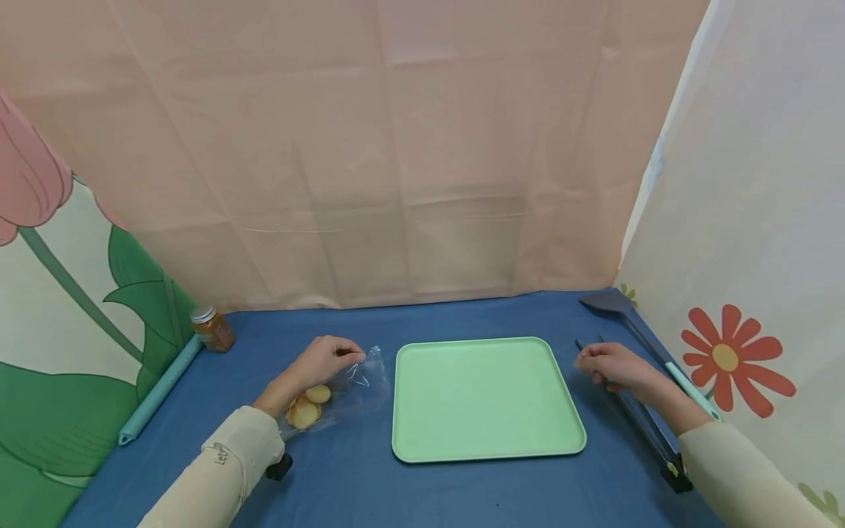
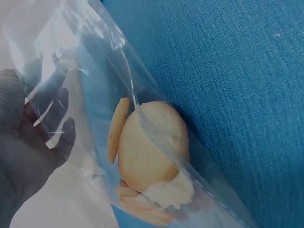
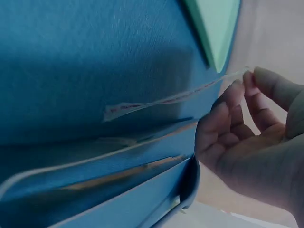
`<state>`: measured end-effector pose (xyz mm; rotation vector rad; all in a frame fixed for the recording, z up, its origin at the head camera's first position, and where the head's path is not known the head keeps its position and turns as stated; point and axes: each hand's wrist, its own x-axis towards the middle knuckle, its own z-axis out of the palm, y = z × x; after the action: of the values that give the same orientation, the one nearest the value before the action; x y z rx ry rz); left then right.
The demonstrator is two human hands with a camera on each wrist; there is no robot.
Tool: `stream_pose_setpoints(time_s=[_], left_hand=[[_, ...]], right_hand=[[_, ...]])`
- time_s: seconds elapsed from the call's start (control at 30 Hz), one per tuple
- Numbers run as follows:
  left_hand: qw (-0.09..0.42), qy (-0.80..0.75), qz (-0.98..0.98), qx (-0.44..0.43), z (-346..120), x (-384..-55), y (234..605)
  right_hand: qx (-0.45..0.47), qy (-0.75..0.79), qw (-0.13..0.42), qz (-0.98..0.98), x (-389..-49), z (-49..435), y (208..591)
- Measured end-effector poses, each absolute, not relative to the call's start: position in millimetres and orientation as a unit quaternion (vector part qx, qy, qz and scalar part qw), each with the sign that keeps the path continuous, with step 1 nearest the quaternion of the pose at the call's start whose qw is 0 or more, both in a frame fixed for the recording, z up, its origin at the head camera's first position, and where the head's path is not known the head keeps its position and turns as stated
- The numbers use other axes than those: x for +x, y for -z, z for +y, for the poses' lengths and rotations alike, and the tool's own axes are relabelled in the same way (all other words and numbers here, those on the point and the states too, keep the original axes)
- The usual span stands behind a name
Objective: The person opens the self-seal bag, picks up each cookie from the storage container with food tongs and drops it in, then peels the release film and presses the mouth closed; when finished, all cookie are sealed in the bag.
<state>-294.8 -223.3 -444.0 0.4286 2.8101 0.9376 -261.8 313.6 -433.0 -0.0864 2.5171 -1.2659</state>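
A clear plastic bag (image 1: 359, 389) lies left of the green tray (image 1: 488, 400), with several round, flat, pale yellow pieces (image 2: 152, 147) of food inside. My left hand (image 1: 333, 358) pinches the bag near its upper edge; in the left wrist view the fingers partly show behind the film. Over on the right, my right hand (image 1: 617, 367) pinches the end of a thin clear strip (image 3: 164, 100) with red print between thumb and forefinger. Beneath that hand lie black tongs (image 1: 643, 425), which the fingers overlap in the head view.
A dark turner (image 1: 610, 302) with a mint handle lies along the right wall. At the back left stands a tilted spice jar (image 1: 213, 330) with a silver lid, near a teal roll (image 1: 161, 392). Beige cloth (image 1: 396, 183) hangs behind the blue table (image 1: 462, 499).
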Motion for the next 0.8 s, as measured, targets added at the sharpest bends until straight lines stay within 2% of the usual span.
stream_pose_setpoints(time_s=[0.17,0.33,0.8], left_hand=[[0.075,-0.313,0.936,0.142,-222.5,-294.6,443.8],[0.079,-0.314,0.935,0.143,-222.5,-294.2,443.4],[0.083,-0.310,0.936,0.143,-221.9,-296.7,443.8]], right_hand=[[-0.046,0.385,0.118,0.914,-272.2,310.9,439.1],[-0.022,0.359,0.105,0.927,-282.3,308.4,446.0],[0.029,0.327,0.108,0.939,-309.2,302.1,454.9]])
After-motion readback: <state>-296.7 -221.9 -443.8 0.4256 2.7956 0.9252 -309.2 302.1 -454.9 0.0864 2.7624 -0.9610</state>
